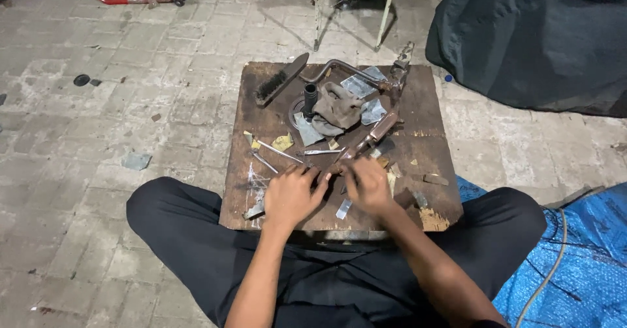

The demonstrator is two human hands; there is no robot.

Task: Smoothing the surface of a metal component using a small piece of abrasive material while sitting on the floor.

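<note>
Both hands are down low over the near edge of the worktop (pixel 431 93), close together, almost knuckle to knuckle. The left hand (pixel 290 196) is curled, fingers bent in toward the middle, and the right hand (pixel 368 185) mirrors it, fingers folded over something small between them; the motion blur hides it, so I cannot tell what they pinch or whether either hand truly grips. Just beyond the fingertips a rusty tool (pixel 367 140) lies slanted, its near end reaching down to the hands. To the left of it sit thin metal rods (pixel 277 151), and scraps of sandpaper (pixel 343 208) are scattered about the board. Further out, in the middle of the worktop, a crumpled rag (pixel 337 106) is heaped over a round part, with a short black tube (pixel 309 98) standing just beside it. A brush (pixel 279 80) lies tilted at the far left corner, a bent metal crank (pixel 356 72) along the far edge. Black trousers (pixel 189 236) frame the board, a blue tarp (pixel 581 262) spreads at right, over paved floor (pixel 98 138).
</note>
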